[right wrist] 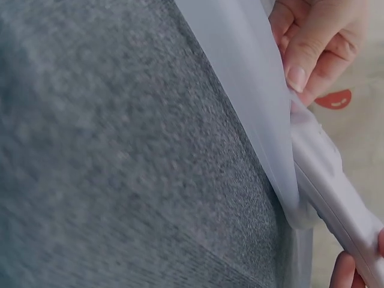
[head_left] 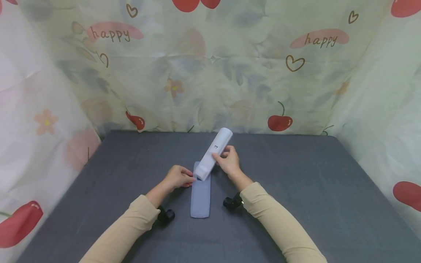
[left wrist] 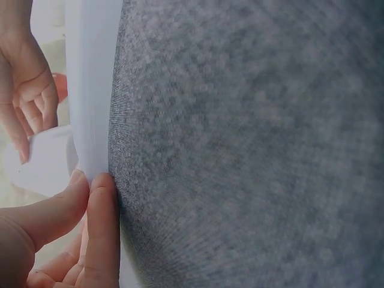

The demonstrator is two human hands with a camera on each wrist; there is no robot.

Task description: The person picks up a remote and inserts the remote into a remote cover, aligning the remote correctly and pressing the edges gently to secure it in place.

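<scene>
A white remote control (head_left: 215, 149) is tilted up to the right over a translucent bluish sleeve-like cover (head_left: 200, 202) on the table. My right hand (head_left: 229, 162) grips the remote along its middle, thumb on the face that has a small dark mark. My left hand (head_left: 177, 177) pinches the cover's left edge between thumb and forefinger, near the remote's lower end. The left wrist view shows this pinch on the cover (left wrist: 93, 90) closely. In the right wrist view the remote (right wrist: 336, 180) meets the cover's edge; how far its end sits inside is hidden.
A dark grey cloth covers the table (head_left: 296, 175). Patterned curtains (head_left: 213, 73) enclose the back and both sides. Black wrist cameras (head_left: 166, 216) hang beneath the beige sleeves (head_left: 276, 219), close to the tabletop.
</scene>
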